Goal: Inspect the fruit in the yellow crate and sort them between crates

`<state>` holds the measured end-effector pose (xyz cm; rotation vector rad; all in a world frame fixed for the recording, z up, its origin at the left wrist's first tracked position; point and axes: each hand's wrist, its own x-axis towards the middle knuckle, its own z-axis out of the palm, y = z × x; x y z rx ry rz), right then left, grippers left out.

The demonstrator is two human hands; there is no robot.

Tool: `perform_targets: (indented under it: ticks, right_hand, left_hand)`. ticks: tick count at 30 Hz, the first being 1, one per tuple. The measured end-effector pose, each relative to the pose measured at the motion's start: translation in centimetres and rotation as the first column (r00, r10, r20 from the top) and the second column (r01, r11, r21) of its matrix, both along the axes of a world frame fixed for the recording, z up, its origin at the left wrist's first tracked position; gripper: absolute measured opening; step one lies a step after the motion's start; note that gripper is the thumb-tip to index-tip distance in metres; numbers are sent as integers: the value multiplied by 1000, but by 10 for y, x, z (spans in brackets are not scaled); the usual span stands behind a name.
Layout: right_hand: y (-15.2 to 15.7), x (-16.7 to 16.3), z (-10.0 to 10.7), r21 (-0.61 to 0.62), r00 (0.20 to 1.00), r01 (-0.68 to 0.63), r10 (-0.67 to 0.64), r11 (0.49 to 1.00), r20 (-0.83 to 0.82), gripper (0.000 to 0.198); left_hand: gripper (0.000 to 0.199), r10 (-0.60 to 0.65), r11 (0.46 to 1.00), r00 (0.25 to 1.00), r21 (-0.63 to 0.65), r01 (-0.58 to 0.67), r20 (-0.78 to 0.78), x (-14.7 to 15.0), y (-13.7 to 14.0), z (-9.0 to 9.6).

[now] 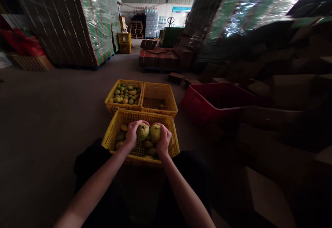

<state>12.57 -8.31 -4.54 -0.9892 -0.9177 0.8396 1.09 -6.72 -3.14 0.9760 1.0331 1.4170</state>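
Observation:
My left hand (132,133) is wrapped round a green mango (143,132). A yellower mango (155,133) sits in my right hand (164,139), close beside the first one. Both fruits are held above the near yellow crate (171,126), with their stem ends showing. Inside that crate lie several more mangoes (148,144), some at the left side and some under my right hand. Part of the crate's floor is hidden by my hands.
Behind stand a yellow crate (106,100) full of mangoes and another yellow crate (172,98) with little fruit at its bottom. A red tub (197,100) is to the right, near scattered cardboard boxes (293,83). Wrapped pallet stacks (101,24) rise farther back.

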Motion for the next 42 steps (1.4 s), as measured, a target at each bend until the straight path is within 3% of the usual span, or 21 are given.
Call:
perform_targets:
  ticks: [8, 21, 31, 34, 37, 39, 42]
  right_hand:
    - [3, 0, 0, -37, 996, 34, -37, 999, -78, 42]
    - [7, 2, -4, 7, 997, -28, 28, 1000, -70, 40]
    - [3, 4, 3, -4, 996, -40, 40, 999, -76, 38]
    - [0, 6, 11, -69, 993, -47, 39, 996, -114, 38]
    - [2, 12, 16, -181, 978, -146, 115, 973, -175, 38]
    - [7, 18, 16, -269, 956, -222, 155, 937, -249, 37]
    - [17, 26, 10, -383, 882, -330, 137, 863, -451, 32]
  left_hand:
    - [32, -28, 999, 998, 39, 30, -59, 0, 4, 4]
    - [30, -69, 994, 995, 80, 74, -70, -6, 6, 1]
    - [29, -60, 997, 996, 36, 63, -73, -4, 4, 5]
    - [25, -68, 997, 997, -19, 68, 35, -3, 3, 6]
    - [21, -114, 969, 954, -179, 168, 279, -4, 5, 9]
    - [22, -112, 922, 860, -271, 277, 497, -6, 8, 12]
    - [26, 9, 877, 689, -337, 343, 725, -9, 12, 15]
